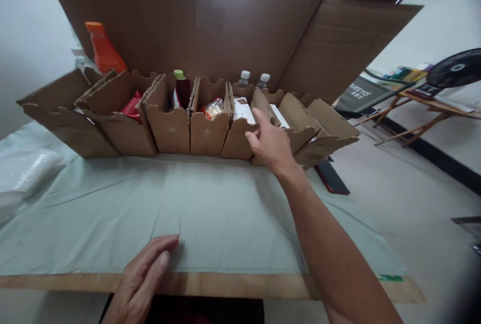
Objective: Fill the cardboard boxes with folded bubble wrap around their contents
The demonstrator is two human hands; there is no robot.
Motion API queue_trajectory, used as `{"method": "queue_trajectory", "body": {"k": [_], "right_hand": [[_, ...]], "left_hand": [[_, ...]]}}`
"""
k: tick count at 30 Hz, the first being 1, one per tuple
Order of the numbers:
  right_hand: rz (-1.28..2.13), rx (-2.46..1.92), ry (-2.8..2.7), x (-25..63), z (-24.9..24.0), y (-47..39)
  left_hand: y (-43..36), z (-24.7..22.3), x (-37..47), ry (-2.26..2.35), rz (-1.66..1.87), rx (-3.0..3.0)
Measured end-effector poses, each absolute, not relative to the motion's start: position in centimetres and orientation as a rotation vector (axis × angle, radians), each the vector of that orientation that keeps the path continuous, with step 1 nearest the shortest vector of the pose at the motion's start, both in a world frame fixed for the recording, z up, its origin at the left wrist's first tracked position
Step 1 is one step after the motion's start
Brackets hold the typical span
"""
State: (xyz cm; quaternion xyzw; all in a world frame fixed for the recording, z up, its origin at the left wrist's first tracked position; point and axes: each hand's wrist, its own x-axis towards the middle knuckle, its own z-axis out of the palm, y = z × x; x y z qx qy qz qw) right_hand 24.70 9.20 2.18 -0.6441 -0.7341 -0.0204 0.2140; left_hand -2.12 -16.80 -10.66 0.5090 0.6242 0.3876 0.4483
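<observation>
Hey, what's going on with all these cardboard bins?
A person's right hand reaches out to a row of cardboard bins, its index finger near a white item; I can't tell whether they touch. The left hand is by the table's near edge, with nothing visible in it. Other bins hold a red packet and a clear-wrapped one.

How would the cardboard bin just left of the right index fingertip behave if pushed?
The bin would probably bend slightly, its walls being cardboard. It's likely light for its size, though the white item inside adds unknown weight. Flat sides make rolling unlikely.
</observation>
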Motion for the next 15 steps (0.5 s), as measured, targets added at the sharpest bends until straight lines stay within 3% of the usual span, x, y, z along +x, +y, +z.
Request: {"method": "queue_trajectory", "body": {"k": [6,12,15], "right_hand": [[-0.073,-1.97,-2.149,22.6,3.3,7.6],[0.18,-1.66,-2.091,31.7,1.9,-8.2],[0.119,-1.777,-1.847,37.8,0.5,-15.5]], "left_hand": [[-16.9,-10.1,-1.9,1.393,1.041,1.354],[-14.6,-10.0,-2.9,1.308,1.124,1.578],[-12.2,-8.8,-1.7,1.364,1.204,1.595]]}}
